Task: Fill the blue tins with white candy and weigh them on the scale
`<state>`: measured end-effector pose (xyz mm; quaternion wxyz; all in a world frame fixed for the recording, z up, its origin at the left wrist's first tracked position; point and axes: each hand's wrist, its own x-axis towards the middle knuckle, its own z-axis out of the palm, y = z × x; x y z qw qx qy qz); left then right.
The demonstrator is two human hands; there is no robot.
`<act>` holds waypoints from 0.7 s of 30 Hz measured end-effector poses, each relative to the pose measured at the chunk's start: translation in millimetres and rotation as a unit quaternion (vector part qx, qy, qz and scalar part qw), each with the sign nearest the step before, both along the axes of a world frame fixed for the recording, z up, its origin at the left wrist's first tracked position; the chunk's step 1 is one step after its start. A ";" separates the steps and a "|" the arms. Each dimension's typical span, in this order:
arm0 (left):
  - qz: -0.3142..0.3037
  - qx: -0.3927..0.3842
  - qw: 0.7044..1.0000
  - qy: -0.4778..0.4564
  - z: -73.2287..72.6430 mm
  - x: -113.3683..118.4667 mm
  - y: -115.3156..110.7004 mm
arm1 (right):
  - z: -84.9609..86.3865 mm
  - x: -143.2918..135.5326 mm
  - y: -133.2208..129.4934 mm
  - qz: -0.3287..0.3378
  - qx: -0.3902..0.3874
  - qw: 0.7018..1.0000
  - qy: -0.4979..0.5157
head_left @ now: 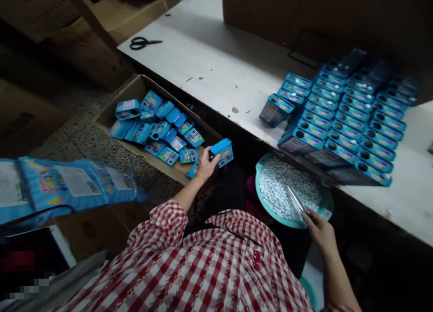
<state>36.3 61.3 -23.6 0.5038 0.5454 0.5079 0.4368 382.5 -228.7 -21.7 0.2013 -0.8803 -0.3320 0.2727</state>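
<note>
My left hand (pixel 207 165) is closed around a small blue printed box (pixel 224 152), held over the near right end of a cardboard box. Inside that cardboard box (pixel 144 82) lie many similar blue boxes (pixel 168 155), heaped at different angles. My right hand (pixel 320 228) grips the dark handle of a narrow, shiny metal scoop (pixel 296 198). Its far end lies over a turquoise basin (pixel 262 191) filled with small pale pieces (pixel 284 181) that look like candies. Whether the scoop carries any pieces cannot be made out.
Rows of upright blue boxes with dark round openings (pixel 334 136) stand along the white table (pixel 216 73). Black scissors (pixel 144 43) lie at its far left corner. Blue printed packaging (pixel 74 183) is at left. A large cardboard carton (pixel 264 14) stands behind the table.
</note>
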 end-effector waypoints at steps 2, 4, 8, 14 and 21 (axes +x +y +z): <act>-0.004 -0.115 0.987 -0.110 11.1 16.9 -19.1 | 1.1 3.4 1.2 0.023 0.024 0.999 -0.020; -0.003 -0.232 0.956 -0.177 21.7 31.8 -33.6 | 3.1 5.0 2.2 0.042 0.043 0.997 -0.038; -0.019 -0.378 0.904 -0.197 36.2 49.2 -51.8 | 13.1 4.8 4.4 0.085 0.027 0.992 -0.090; -0.002 -0.430 0.887 -0.169 33.7 62.6 -64.7 | 36.5 10.9 3.4 0.183 -0.131 0.947 -0.228; -0.015 -0.406 0.903 -0.142 29.7 104.2 -73.6 | 5.9 -8.7 48.0 0.211 -0.083 0.963 -0.145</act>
